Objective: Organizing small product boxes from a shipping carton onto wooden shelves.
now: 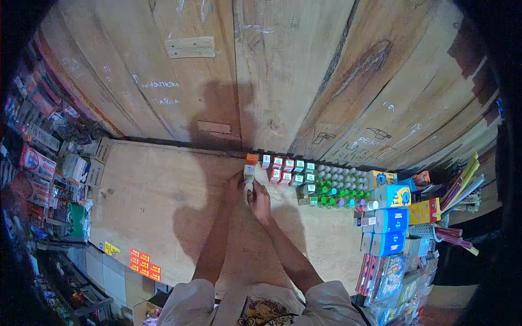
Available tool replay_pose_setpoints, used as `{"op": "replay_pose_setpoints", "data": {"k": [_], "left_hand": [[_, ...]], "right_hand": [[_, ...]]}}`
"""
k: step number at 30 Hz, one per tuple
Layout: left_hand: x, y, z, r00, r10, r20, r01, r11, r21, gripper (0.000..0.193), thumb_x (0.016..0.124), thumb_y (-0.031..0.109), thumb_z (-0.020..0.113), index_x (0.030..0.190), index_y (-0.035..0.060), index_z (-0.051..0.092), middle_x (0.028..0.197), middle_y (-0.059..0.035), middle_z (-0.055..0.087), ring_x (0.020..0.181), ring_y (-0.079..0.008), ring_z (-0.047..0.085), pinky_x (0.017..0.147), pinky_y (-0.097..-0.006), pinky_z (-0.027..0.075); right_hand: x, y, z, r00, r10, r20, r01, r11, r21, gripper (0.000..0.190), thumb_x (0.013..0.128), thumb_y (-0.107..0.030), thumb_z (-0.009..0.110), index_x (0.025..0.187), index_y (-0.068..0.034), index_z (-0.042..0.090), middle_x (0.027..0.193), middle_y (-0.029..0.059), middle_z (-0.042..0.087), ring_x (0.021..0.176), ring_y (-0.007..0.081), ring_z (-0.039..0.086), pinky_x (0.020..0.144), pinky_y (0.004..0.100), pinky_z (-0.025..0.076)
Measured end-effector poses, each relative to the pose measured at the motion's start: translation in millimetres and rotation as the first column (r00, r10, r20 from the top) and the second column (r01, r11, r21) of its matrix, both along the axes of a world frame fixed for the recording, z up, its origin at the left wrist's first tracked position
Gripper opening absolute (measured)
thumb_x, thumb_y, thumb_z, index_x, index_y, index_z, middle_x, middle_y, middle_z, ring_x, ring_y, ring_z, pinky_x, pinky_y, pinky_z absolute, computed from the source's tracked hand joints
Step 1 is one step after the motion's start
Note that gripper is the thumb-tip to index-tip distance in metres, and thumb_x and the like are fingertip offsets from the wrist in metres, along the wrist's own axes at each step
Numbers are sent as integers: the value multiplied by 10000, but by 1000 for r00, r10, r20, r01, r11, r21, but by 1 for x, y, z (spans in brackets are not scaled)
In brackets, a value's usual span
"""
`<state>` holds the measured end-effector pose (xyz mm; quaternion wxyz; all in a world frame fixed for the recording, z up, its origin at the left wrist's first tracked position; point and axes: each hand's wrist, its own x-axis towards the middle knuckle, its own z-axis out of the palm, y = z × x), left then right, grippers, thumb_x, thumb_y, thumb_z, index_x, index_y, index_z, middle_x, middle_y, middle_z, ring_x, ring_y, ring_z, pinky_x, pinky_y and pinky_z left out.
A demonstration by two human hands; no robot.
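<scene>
Both my hands meet near the back of a wooden tabletop, below the plank wall. My right hand (259, 203) has its fingers curled around a small whitish item (248, 188), which they partly hide. Close against its left side is my left hand (235, 186), dark in shadow, so its grip is unclear. Just beyond the fingertips stands a small pale box (250, 170), with an orange box (252, 158) behind it. Right of these, a white box (266, 161) and rows of small red-and-white boxes (277, 163) and green-and-white boxes (299, 166) line the wall.
Several small bottles with green caps (324, 190) continue the rows rightward. Blue-and-white packs (391, 220) and a basket (423, 231) stand at the right edge. Cartons (96, 173) and packaged goods crowd the left. Red-and-yellow stickers (145, 264) mark the tabletop's (147, 220) front edge.
</scene>
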<state>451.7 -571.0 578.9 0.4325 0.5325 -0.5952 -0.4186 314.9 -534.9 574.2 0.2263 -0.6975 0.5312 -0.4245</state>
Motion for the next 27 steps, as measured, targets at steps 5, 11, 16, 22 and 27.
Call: {"op": "replay_pose_setpoints", "data": {"k": [5, 11, 16, 22, 27], "left_hand": [[-22, 3, 7, 997, -70, -34, 70, 998, -5, 442, 874, -35, 559, 1311, -11, 495, 1194, -187, 611, 1120, -277, 600, 955, -364, 468], [33, 19, -95, 992, 127, -4, -126, 974, -190, 449, 850, -9, 602, 1289, -21, 507, 1223, -192, 595, 1160, -296, 572, 977, -379, 459], [-50, 121, -42, 977, 163, 138, -146, 982, -122, 319, 870, 72, 647, 1178, 15, 591, 1141, -155, 614, 1055, -263, 601, 901, -353, 491], [-62, 284, 23, 993, -49, -109, 61, 992, 106, 263, 939, 211, 618, 1110, 12, 626, 993, -117, 661, 889, -187, 645, 791, -314, 517], [-76, 379, 4, 986, -134, -103, 154, 961, 229, 271, 938, 227, 619, 1086, 1, 637, 964, -142, 678, 884, -207, 663, 811, -320, 521]], "right_hand": [[-22, 4, -11, 1000, -10, -21, 9, 1000, -24, 540, 834, -16, 604, 1352, 11, 454, 966, 217, 604, 763, 341, 587, 704, 409, 495], [-1, 54, 36, 992, 15, 128, -30, 993, 114, 448, 874, -54, 611, 1309, -8, 516, 999, 197, 617, 797, 233, 611, 704, 330, 501], [-59, 158, -3, 987, -111, 119, 81, 968, 238, 343, 892, -103, 624, 1222, -15, 594, 881, 142, 627, 699, 151, 559, 703, 300, 487], [-95, 323, 19, 999, -42, -10, 43, 963, 267, 228, 886, -161, 608, 1064, -27, 655, 765, 136, 613, 682, 176, 599, 677, 333, 501], [-126, 364, 5, 997, -54, 63, 16, 874, 485, 161, 905, -138, 581, 993, -22, 650, 776, 125, 612, 688, 188, 606, 670, 326, 503]]}}
